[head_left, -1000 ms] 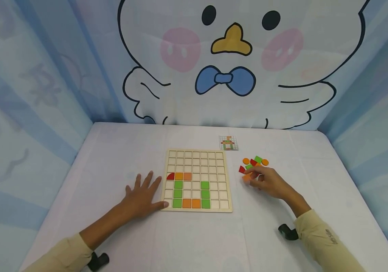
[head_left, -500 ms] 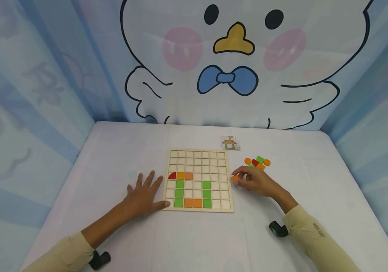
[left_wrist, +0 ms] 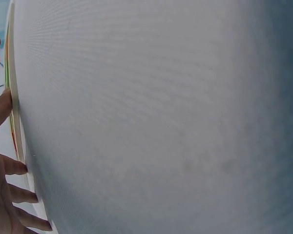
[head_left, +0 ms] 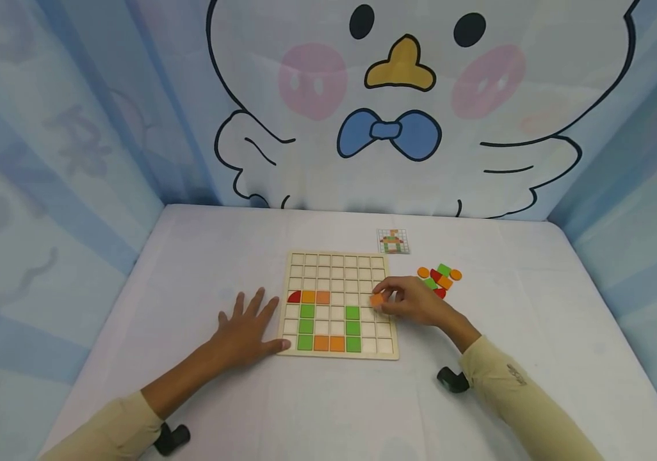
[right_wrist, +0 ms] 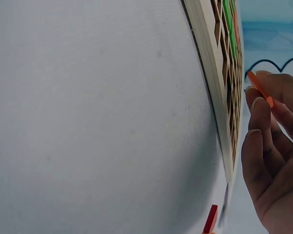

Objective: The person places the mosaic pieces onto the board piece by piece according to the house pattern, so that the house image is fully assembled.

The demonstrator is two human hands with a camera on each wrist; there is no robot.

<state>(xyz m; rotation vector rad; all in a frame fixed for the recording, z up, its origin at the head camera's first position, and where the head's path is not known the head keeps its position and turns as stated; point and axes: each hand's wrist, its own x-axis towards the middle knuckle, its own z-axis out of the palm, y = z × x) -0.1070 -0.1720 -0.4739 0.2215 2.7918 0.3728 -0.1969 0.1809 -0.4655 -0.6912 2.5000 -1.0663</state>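
Orange tile [head_left: 377,300], seemingly above grid [head_left: 337,312]

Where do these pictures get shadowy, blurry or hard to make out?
Head view: soft, even light, but the small square printed card is too tiny to read in detail; left wrist view: mostly white tablecloth, fading to blurry blue at the right, the bare left hand cropped; right wrist view: a soft shadow beside the pale wooden grid board, seen at a steep slant.

The pale square gridded board [head_left: 337,312] looks like matt wood, the white table cover [head_left: 305,410] and far printed backdrop [head_left: 386,182] matt cloth.
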